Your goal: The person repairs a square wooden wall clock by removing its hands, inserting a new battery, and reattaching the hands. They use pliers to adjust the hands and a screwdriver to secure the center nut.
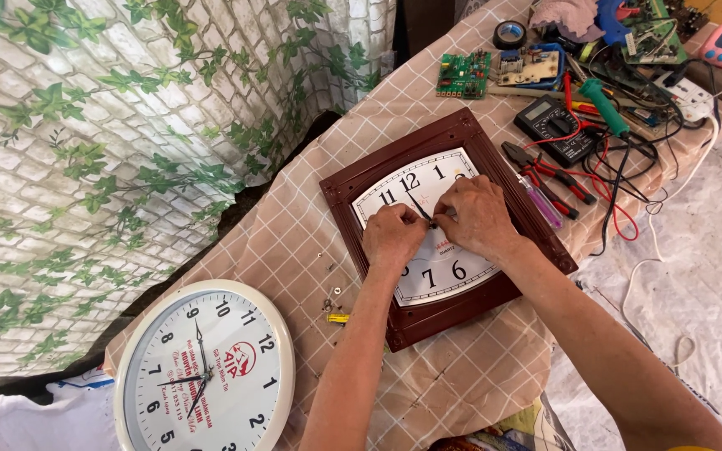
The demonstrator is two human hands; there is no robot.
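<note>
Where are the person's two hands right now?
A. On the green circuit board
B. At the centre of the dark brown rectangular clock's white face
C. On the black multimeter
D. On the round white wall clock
B: the left hand and right hand meet at the centre of the dark brown rectangular wall clock, fingertips at its black clock hands.

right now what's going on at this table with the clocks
A person has both hands on a square brown-framed wall clock lying face up on a checked tablecloth. The left hand and right hand meet at the dial's centre, fingers pinching at the clock hands. A round white clock lies nearby, with a multimeter, pliers and circuit boards behind.
</note>
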